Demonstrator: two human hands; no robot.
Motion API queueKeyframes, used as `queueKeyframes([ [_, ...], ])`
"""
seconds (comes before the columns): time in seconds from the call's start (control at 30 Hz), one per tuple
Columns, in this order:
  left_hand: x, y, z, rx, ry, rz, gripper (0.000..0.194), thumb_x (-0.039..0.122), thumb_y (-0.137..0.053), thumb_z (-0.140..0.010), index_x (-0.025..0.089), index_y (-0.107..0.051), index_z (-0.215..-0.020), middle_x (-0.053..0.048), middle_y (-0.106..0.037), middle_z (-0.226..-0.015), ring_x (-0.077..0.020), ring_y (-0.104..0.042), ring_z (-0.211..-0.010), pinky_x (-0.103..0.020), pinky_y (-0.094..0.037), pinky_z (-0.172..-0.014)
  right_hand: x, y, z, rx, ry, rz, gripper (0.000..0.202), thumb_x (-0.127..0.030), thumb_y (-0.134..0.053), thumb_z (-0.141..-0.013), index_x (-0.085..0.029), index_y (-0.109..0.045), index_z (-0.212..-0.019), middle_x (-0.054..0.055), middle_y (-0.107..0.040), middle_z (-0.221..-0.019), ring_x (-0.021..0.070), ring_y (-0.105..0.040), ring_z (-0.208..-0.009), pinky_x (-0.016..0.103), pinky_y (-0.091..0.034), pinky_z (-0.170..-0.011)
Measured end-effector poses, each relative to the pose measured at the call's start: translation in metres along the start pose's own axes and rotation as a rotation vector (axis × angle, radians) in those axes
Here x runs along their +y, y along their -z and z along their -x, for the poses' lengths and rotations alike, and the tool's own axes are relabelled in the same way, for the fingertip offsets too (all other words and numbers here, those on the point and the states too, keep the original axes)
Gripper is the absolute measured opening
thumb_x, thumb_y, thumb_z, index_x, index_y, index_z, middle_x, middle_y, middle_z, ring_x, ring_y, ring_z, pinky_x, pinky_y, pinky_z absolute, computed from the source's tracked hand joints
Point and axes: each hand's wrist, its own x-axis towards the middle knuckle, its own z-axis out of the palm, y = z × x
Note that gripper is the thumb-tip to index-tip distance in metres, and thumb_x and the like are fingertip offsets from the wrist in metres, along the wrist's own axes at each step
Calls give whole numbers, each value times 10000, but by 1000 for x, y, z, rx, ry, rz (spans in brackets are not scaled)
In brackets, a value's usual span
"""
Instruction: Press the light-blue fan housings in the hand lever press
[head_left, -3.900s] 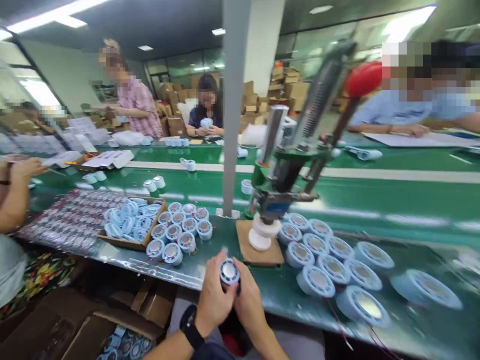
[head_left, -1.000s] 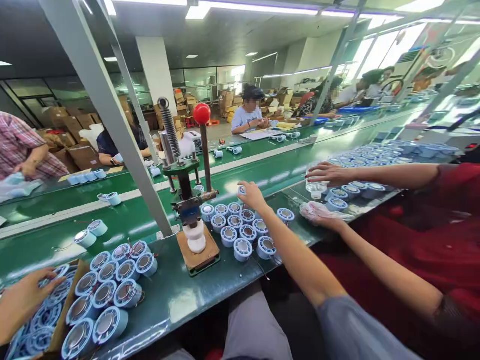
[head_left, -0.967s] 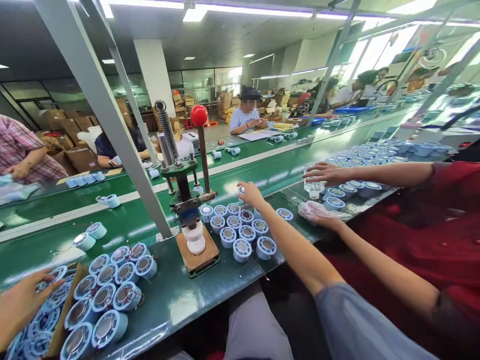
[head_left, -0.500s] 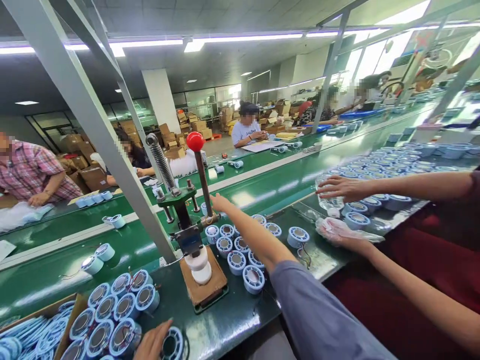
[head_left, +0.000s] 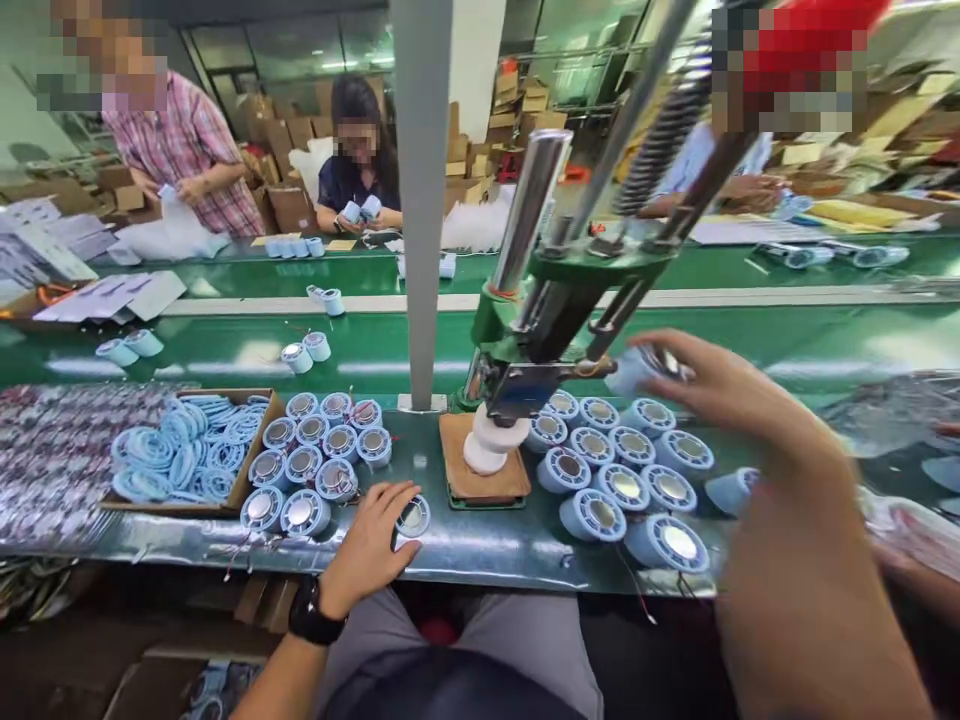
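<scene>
My left hand (head_left: 375,530) rests on the bench, fingers and thumb curved round the side of a light-blue round housing (head_left: 413,516). Blurred by motion, my right hand (head_left: 697,375) grips another light-blue round housing (head_left: 634,370) beside the press, above the grouped parts. Between my hands stands a green hand lever press (head_left: 529,385) with a white round plunger (head_left: 487,445) over a brown base pad (head_left: 457,440). Its red-knobbed lever leans to the upper right. Several blue housings with silver discs (head_left: 600,510) sit right of the press, and more housings (head_left: 304,462) stand to its left.
A cardboard box of blue rings (head_left: 180,450) lies at the left, beside wrapped silvery parts (head_left: 67,460). A grey post (head_left: 421,200) rises behind the bench. Beyond runs a green conveyor (head_left: 360,350) with loose housings. Co-workers sit and stand across it; another person's gloved hand (head_left: 911,530) is at right.
The view has swung left and down. My right hand, earlier by the press lever with my arm stretched out, now holds a blue housing. My left hand stays at its housing.
</scene>
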Motion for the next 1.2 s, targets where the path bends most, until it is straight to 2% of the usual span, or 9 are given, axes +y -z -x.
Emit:
queueKeyframes([
  [0.07, 0, -1, 1, -1, -1, 10, 640, 155, -625, -784, 225, -505, -1409, -102, -559, -1418, -294, -467, -1287, -533, -417, -1111, -10, -12, 60, -70, 163, -50, 363, -404, -613, -811, -324, -663, -1162, 96, -649, -1142, 256, -641, -1025, 388, -564, -821],
  [0.17, 1, -2, 0, -22, -30, 20, 674, 91, -561, -770, 231, -483, -1425, -91, -550, -1422, -286, -453, -1283, -519, -407, -1110, -49, -67, 139, -272, 180, -144, 359, -183, -533, -780, -311, -701, -1071, 79, -610, -1253, 210, -635, -1114, 333, -565, -895],
  [0.27, 1, -5, -2, 7, 7, -17, 713, 148, -590, -801, 200, -397, -1486, -124, -560, -1378, -303, -469, -1248, -522, -416, -1081, -86, -128, 170, -333, 93, -251, 471, -86, -445, -674, -273, -716, -1010, 67, -555, -1325, 213, -588, -1201, 368, -539, -989],
  [0.43, 1, -10, -3, 48, 33, -127, 930, 390, -734, -778, 166, -268, -1551, -182, -416, -1510, -373, -387, -1346, -569, -355, -1104, -98, -165, 167, -115, 34, -364, 517, -91, -459, -732, -259, -681, -1168, 62, -412, -1483, 261, -432, -1380, 459, -438, -1118],
  [0.5, 0, -10, -2, 0, -7, -119, 839, 348, -706, -806, 211, -315, -1536, -143, -426, -1529, -358, -387, -1355, -554, -353, -1109, -96, -170, 171, 3, -18, -364, 532, -163, -544, -805, -255, -572, -1328, 93, -422, -1473, 267, -453, -1363, 450, -457, -1103],
  [0.63, 4, -8, 0, 77, 69, -3, 629, 264, -632, -859, 222, -440, -1456, -115, -592, -1381, -308, -504, -1272, -513, -417, -1076, -103, -195, 180, 203, -81, -324, 443, -253, -631, -868, -218, -546, -1300, 108, -575, -1291, 240, -576, -1216, 401, -523, -1026],
  [0.73, 19, 1, 1, 136, 57, 147, 633, 293, -614, -884, 216, -395, -1473, -116, -586, -1391, -261, -566, -1247, -446, -464, -1069, -119, -219, 177, 173, -70, -371, 471, -227, -631, -862, -193, -516, -1317, 109, -608, -1259, 225, -608, -1177, 378, -539, -1013],
  [0.9, 43, 18, -1, -24, -134, 80, 683, 189, -583, -848, 220, -379, -1499, -115, -562, -1418, -277, -513, -1318, -466, -444, -1115, -138, -249, 162, 124, -29, -485, 644, -120, -574, -782, -190, -443, -1409, 103, -569, -1358, 214, -590, -1237, 369, -525, -1056],
  [1.2, 43, 16, -3, -31, -77, 147, 777, 82, -525, -794, 246, -324, -1527, -88, -526, -1458, -260, -481, -1343, -486, -435, -1138, -132, -263, 163, 123, -38, -502, 760, -125, -588, -772, -198, -366, -1496, 103, -562, -1373, 222, -584, -1255, 379, -522, -1064],
])
